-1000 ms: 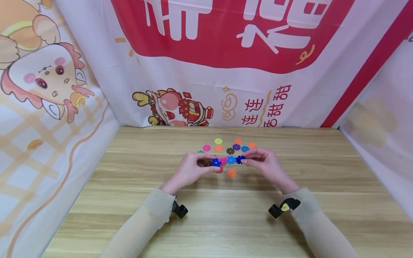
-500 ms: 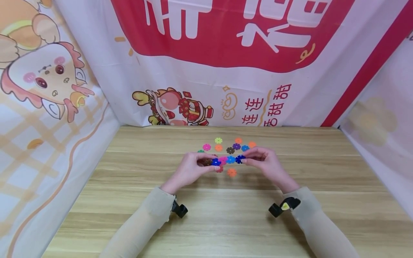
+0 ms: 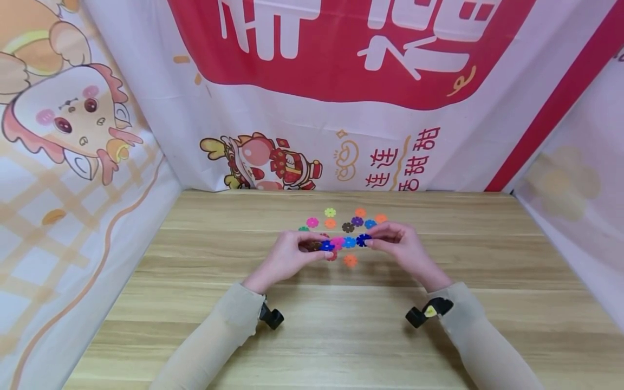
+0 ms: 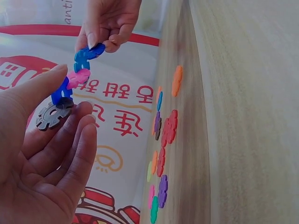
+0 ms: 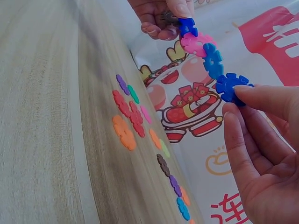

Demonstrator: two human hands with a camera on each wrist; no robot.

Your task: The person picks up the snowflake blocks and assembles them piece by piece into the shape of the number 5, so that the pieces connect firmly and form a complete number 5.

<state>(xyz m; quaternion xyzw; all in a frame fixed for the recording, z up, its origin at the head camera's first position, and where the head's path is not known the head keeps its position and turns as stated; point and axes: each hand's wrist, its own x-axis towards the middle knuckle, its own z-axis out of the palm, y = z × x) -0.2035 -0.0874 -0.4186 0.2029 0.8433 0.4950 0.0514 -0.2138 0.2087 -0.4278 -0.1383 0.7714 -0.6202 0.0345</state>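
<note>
A short chain of notched plastic snowflake discs spans my two hands, held above the table. From left to right it runs brown (image 4: pixel 52 116), dark blue (image 4: pixel 62 93), pink (image 5: pixel 196 44), light blue (image 5: pixel 213 61) and dark blue (image 5: pixel 231 87). My left hand (image 3: pixel 287 253) pinches the left dark blue disc between thumb and fingers, with the brown disc beside its palm. At the other end, my right hand (image 3: pixel 403 247) pinches the last dark blue disc by its edge, thumb on its face. That disc meets the light blue one edge to edge.
Loose snowflake discs lie flat behind and under the hands, among them a yellow-green one (image 3: pixel 330 212), a purple one (image 3: pixel 357 221) and an orange one (image 3: pixel 350 261). The wooden table (image 3: pixel 331 336) ends at a printed cloth backdrop (image 3: pixel 292 114); cloth walls flank both sides.
</note>
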